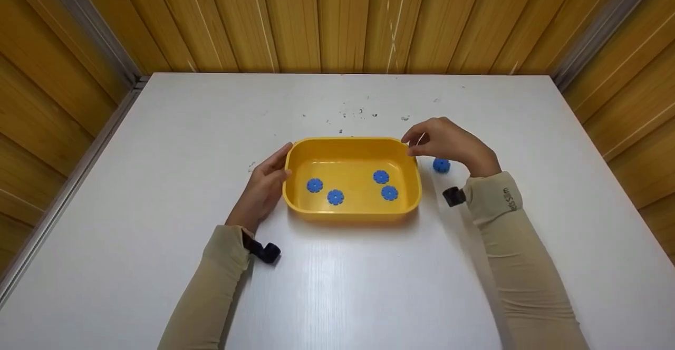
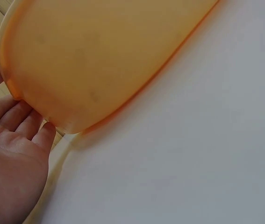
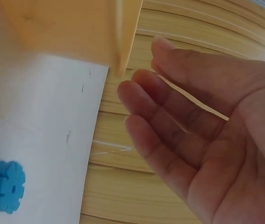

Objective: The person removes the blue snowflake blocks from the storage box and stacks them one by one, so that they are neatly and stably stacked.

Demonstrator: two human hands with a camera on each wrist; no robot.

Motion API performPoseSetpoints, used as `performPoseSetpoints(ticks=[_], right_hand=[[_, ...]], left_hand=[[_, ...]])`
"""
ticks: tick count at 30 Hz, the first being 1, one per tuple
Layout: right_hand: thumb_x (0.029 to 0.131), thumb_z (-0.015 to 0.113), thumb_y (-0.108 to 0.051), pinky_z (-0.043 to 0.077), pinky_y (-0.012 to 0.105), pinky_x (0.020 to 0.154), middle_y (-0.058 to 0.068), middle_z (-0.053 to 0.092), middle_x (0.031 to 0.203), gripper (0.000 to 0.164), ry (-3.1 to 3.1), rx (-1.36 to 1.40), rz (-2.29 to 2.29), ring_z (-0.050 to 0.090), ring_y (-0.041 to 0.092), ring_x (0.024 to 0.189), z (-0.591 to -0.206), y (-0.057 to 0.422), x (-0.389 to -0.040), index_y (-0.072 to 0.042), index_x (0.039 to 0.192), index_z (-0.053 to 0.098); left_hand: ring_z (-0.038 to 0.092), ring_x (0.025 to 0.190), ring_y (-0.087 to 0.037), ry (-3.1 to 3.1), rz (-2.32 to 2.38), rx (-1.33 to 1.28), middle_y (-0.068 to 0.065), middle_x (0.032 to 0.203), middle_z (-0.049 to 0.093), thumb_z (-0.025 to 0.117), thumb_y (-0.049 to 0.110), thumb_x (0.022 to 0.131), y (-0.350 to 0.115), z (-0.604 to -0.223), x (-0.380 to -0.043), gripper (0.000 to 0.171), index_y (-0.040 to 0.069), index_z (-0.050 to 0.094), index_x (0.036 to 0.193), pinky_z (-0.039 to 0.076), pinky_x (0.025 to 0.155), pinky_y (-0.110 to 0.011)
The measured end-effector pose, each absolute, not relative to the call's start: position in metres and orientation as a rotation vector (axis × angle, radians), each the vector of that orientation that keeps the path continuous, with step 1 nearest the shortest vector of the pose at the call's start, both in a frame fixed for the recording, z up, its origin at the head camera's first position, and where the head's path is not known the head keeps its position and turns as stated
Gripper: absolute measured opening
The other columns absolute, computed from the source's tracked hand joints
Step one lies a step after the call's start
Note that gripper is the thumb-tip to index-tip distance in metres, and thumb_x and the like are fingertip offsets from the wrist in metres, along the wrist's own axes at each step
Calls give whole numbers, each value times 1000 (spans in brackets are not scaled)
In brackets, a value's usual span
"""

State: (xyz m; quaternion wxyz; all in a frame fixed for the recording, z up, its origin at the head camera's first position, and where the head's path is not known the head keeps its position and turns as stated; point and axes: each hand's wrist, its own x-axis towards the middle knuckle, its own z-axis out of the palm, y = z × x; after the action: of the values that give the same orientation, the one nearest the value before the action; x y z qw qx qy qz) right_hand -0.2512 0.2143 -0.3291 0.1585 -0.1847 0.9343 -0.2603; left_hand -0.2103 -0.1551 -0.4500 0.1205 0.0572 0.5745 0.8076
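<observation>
Left hand (image 1: 262, 187) at the left end of the yellow plastic bin (image 1: 350, 216), in a grip with fingers along the outer wall and thumb at the rim. Right hand (image 1: 448, 142) by the far right corner, with fingers loosely bent, thumb apart and nothing in the grasp. Bin near the middle of the white table (image 1: 132, 234); flat inside, 4 blue notched discs (image 1: 335, 197), 2 toward each end. On the table, just right of the bin, 1 thick blue notched piece (image 1: 441, 165), probably a stack of discs.

Main risk, by judgement: a slide of the loose discs toward 1 end, from any tilt or uneven lift, with a firm hold at the left only. Also possible: a knock to the thick piece from the right hand's black wrist camera (image 1: 454, 196), close by; and a twist of the bin after a nudge from the right fingertips.

Unclear: contact of right fingertips with rim; overlap in the head view, but just beside the corner in the right wrist view. Cannot tell full rest of the bin on the table from a slight lift. Layer count in the thick piece: uncertain. Cut off in the left wrist view: 1 left digit. Hidden from the 2 wrist views: bin's inside.
</observation>
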Motion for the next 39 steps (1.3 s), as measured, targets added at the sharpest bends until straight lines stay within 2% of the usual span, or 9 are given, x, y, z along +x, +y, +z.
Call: performPoseSetpoints(ticks=[4, 12, 23, 39], right_hand=[[96, 69, -9, 61, 47, 94, 19, 73, 119, 30, 2657, -590, -688, 69, 33, 105, -325, 200, -253, 1, 124, 71], [94, 70, -5, 60, 46, 98, 17, 73, 119, 30, 2592, -665, -636, 68, 32, 109, -323, 171, -259, 1, 124, 71], [93, 73, -10, 55, 43, 102, 13, 72, 119, 34, 2472, -747, -551, 64, 27, 108, -332, 134, -265, -4, 126, 70], [91, 76, -11, 56, 34, 94, 11, 73, 114, 26, 2274, -882, -469, 61, 22, 98, -363, 91, -270, -7, 116, 75]], left_hand=[[21, 159, -16, 1695, 2358, 162, -2, 171, 24, 46, -6, 98, -155, -448, -211, 68, 9, 28, 161, 22, 129, -32], [22, 159, -14, 1711, 2350, 132, 0, 171, 25, 46, -6, 97, -154, -445, -209, 68, 10, 30, 161, 24, 129, -31], [21, 159, -16, 1704, 2363, 145, -3, 171, 24, 46, -6, 97, -155, -446, -208, 69, 8, 27, 162, 24, 129, -32], [23, 159, -17, 1678, 2369, 146, -4, 171, 24, 48, -6, 97, -155, -447, -209, 69, 9, 27, 162, 25, 128, -33]])
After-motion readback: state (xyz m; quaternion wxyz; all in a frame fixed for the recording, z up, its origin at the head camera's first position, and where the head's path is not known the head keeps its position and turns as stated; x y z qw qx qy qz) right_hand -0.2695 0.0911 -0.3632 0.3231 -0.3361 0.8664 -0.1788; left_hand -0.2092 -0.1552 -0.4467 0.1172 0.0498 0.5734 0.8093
